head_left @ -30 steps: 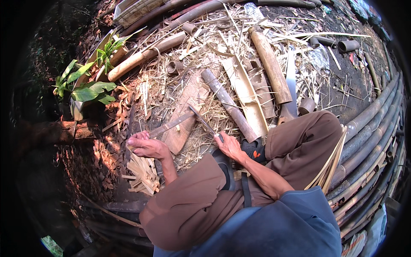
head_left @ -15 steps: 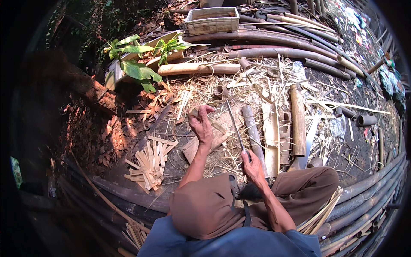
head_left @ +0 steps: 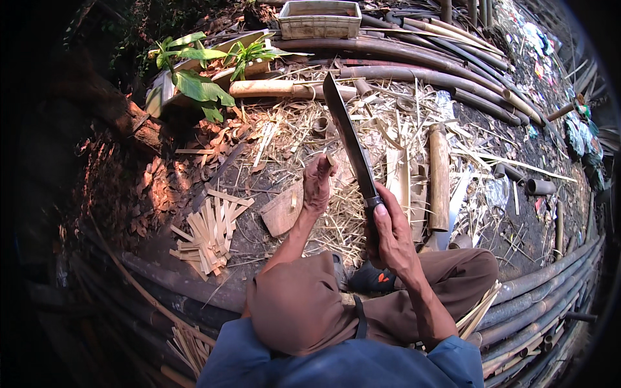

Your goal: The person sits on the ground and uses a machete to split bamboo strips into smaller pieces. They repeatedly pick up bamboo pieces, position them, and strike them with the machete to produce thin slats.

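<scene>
My right hand [head_left: 392, 238] grips the dark handle of a long machete [head_left: 351, 139], its broad blade pointing up and away in front of me. Left of the blade, my left hand [head_left: 316, 186] is closed around a small bamboo piece [head_left: 330, 157]; only its pale end shows above the fingers, the rest is hidden. Below that hand a flat wooden block [head_left: 282, 211] lies on the ground among bamboo shavings. A pile of short split bamboo strips [head_left: 210, 238] lies to the left of the block.
A thick bamboo length [head_left: 439, 178] lies to the right, near a saw blade [head_left: 458, 207]. Long bamboo poles [head_left: 420, 77] stretch across the back, below a pale plastic crate [head_left: 319, 21]. More poles [head_left: 517, 304] run close beside me. A leafy plant [head_left: 200, 87] stands far left.
The machete has been raised and turned, so its broad side now shows. My left hand has shifted right toward the blade with the bamboo piece. The view has shifted slightly.
</scene>
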Demonstrator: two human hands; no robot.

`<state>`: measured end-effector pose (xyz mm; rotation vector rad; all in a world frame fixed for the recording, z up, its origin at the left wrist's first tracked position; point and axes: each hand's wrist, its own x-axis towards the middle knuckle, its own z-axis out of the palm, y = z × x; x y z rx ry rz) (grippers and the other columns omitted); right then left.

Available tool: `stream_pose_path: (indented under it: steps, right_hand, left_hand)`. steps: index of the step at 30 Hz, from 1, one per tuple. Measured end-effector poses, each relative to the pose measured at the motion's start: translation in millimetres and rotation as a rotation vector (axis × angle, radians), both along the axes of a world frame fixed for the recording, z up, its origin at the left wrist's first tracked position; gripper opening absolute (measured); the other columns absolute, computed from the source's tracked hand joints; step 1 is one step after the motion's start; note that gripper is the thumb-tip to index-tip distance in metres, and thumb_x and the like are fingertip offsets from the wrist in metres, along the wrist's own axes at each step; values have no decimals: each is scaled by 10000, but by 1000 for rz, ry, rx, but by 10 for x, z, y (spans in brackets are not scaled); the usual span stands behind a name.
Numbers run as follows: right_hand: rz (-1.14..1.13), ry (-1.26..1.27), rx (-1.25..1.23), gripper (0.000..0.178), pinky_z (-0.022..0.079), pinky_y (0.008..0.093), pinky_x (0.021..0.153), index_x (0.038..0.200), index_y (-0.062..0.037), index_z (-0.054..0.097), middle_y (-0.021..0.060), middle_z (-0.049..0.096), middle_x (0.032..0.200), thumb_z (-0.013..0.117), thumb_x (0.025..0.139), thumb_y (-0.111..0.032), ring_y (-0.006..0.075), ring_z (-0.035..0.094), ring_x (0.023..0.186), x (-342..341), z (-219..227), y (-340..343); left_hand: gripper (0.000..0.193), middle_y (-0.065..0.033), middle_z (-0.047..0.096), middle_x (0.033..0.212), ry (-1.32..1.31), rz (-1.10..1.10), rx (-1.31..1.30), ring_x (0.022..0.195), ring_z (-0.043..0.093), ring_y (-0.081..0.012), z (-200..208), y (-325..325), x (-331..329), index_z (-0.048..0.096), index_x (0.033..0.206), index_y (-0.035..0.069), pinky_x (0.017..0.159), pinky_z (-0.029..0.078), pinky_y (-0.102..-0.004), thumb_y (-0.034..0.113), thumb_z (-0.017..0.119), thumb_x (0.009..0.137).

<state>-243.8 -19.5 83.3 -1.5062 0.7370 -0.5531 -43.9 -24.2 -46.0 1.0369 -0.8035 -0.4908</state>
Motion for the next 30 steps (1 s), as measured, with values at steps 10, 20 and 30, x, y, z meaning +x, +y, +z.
stream_pose_path:
  steps: [10, 20, 30]
  right_hand:
    - [41, -27, 21, 452, 419, 275, 812, 1388, -9, 437, 44, 520, 923, 415, 1043, -300, 130, 474, 849, 18, -202, -15]
    - [31, 114, -89, 408, 407, 291, 602, 1397, -72, 436, 35, 466, 782, 399, 1047, -279, 112, 452, 652, 42, -26, 93]
    - [13, 151, -65, 394, 438, 337, 616, 1412, -102, 412, 91, 511, 718, 413, 1041, -234, 166, 515, 625, 42, 38, 134]
  left_hand:
    - [525, 67, 400, 687, 8, -55, 19, 658, 342, -56, -26, -10, -165, 511, 743, 75, 590, 290, -235, 546, 484, 974]
    - [488, 67, 416, 690, -11, -42, 76, 668, 351, -50, -44, 39, -144, 509, 736, 75, 587, 288, -229, 501, 537, 973]
    - [480, 62, 442, 724, -16, -91, 74, 676, 364, -34, 18, 65, -174, 560, 809, 69, 608, 300, -216, 509, 493, 989]
